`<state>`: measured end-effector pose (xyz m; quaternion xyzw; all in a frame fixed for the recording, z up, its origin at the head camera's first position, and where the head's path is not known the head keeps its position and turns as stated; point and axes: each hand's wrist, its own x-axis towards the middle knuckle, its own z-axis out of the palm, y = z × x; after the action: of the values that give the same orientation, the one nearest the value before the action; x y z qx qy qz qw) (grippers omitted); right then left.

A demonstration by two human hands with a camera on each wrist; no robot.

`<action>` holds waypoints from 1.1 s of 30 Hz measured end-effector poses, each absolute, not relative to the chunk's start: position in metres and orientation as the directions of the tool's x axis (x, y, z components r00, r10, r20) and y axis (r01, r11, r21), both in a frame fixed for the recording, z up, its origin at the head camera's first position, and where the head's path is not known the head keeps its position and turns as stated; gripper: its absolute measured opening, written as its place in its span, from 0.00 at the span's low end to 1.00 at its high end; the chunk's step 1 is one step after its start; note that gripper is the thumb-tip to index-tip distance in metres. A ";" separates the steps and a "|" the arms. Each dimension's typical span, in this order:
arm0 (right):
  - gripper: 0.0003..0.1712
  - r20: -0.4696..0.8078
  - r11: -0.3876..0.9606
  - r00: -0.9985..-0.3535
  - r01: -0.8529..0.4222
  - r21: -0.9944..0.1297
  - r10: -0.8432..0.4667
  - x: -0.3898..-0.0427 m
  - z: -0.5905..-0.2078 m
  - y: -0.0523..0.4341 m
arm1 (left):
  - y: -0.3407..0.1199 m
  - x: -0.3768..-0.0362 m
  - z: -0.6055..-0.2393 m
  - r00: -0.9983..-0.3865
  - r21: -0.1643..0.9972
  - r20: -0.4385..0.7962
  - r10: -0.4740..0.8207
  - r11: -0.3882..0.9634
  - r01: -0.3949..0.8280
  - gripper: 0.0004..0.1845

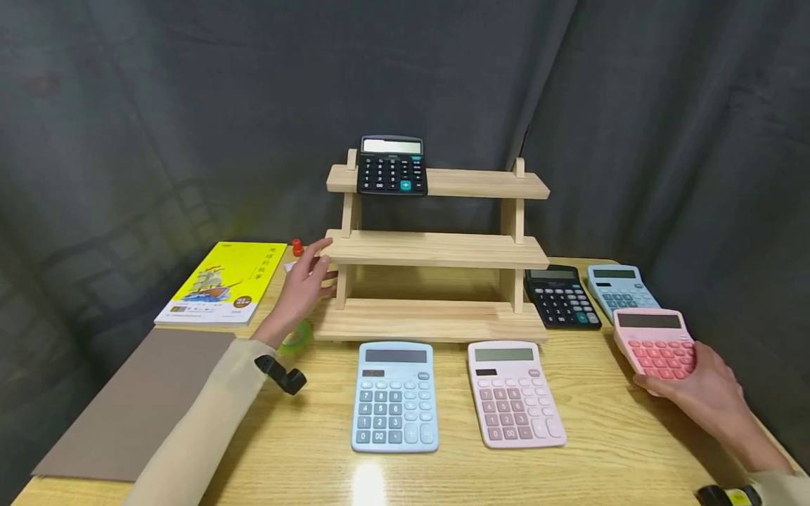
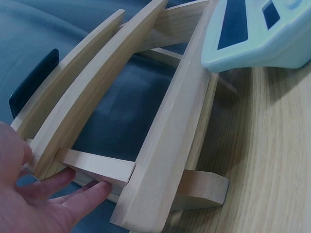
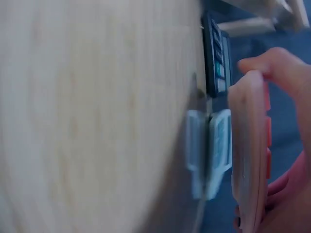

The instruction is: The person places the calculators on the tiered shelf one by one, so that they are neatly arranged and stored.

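Note:
My right hand [image 1: 718,390] grips a pink calculator [image 1: 652,321] by its lower part, above the table's right side. In the right wrist view, this calculator [image 3: 248,150] appears edge-on with the thumb [image 3: 272,65] at its edge. On the left, my left hand [image 1: 302,288] touches the end of the middle shelf of a three-tier wooden stand [image 1: 436,248]. Its fingers [image 2: 90,199] reach out beneath that shelf, against the side support. A black calculator [image 1: 391,165] leans upright at the left of the top shelf. Blue [image 1: 395,397] and pale pink [image 1: 515,395] calculators lie before the stand.
Right of the stand lie another black calculator [image 1: 562,297] and a blue calculator [image 1: 622,287]. At left are a yellow book [image 1: 221,281], a brown board [image 1: 139,400], a green tape roll [image 1: 296,337] and a small red object [image 1: 297,247]. A dark curtain [image 1: 190,105] hangs behind.

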<state>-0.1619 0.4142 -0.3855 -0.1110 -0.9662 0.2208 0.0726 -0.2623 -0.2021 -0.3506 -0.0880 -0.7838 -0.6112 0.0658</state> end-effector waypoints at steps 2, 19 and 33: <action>0.67 0.143 0.885 -0.962 0.149 -0.440 0.233 -0.159 -0.377 0.404 | -0.201 -0.262 -0.351 -0.976 0.945 0.213 0.055 0.241 0.220 0.28; 0.63 0.379 0.862 -0.923 -0.136 -0.488 0.069 -0.195 -0.271 0.269 | -0.201 -0.262 -0.348 -0.976 0.937 0.210 0.054 0.274 0.217 0.28; 0.67 0.336 0.805 -0.938 -0.135 -0.578 0.084 -0.284 -0.217 0.163 | -0.201 -0.264 -0.354 -0.972 0.932 0.228 0.058 0.275 0.235 0.29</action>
<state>-0.2840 0.1628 -0.2172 0.0135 -0.9336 0.3121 0.1753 -0.2637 -0.2009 -0.3536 -0.0922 -0.7950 -0.5949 0.0747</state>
